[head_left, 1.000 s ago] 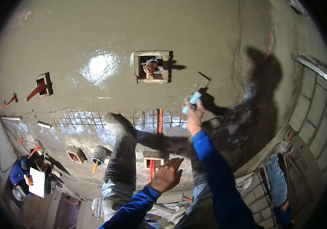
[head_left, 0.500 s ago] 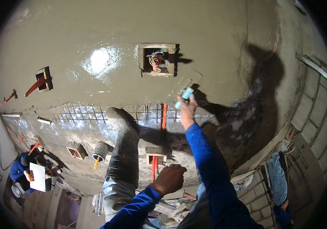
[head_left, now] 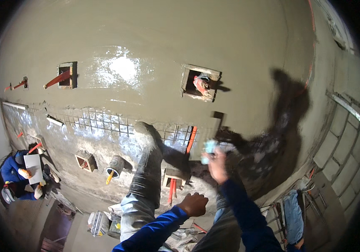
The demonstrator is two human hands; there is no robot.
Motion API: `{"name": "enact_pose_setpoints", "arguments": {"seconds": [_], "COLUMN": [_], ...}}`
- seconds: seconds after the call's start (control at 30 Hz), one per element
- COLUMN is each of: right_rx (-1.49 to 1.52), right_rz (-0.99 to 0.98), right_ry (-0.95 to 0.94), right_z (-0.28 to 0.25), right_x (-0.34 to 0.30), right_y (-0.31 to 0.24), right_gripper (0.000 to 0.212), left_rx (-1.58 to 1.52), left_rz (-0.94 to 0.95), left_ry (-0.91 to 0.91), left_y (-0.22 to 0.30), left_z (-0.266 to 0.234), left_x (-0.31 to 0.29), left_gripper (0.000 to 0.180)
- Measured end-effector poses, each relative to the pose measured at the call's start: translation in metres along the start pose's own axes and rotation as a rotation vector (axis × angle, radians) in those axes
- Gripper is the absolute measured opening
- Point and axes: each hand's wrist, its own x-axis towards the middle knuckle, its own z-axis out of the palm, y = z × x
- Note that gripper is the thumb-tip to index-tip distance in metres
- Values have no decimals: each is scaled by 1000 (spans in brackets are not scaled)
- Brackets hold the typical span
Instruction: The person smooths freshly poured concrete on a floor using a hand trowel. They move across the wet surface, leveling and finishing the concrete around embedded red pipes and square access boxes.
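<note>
My right hand [head_left: 217, 164] is closed round the light blue handle [head_left: 209, 151] of a plastering trowel. The trowel's blurred blade [head_left: 199, 140] lies over the lower edge of the wet grey plaster [head_left: 154, 101], beside an orange conduit [head_left: 191, 138]. Lower down, my left hand [head_left: 193, 204] is held as a fist near my legs, with nothing showing in it. Above the trowel, a wooden-framed box opening [head_left: 186, 80] in the plaster holds a bundle of red and pale wires [head_left: 202, 85].
Wire mesh [head_left: 100, 122] shows below the plaster edge. A pipe end with a yellow-handled tool [head_left: 112, 176] juts out nearby. At the far left a person in blue [head_left: 12, 172] crouches with a white board [head_left: 33, 168]. A block wall [head_left: 335, 145] stands on the right.
My right hand has drawn the trowel down from beside the box to the plaster's lower edge. The view has shifted, and my left hand stays low and closed.
</note>
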Motion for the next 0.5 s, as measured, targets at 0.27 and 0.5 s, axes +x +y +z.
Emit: {"name": "enact_pose_setpoints", "arguments": {"seconds": [0.27, 0.5], "right_rx": [-422, -227], "right_rz": [-423, -340], "right_ry": [81, 220], "right_z": [261, 255], "right_x": [137, 220], "right_y": [-26, -72], "right_gripper": [15, 20], "left_rx": [-140, -232], "left_rz": [373, 183], "left_ry": [595, 300], "left_y": [-48, -33], "left_z": [29, -29], "left_x": [5, -33], "left_gripper": [31, 29]}}
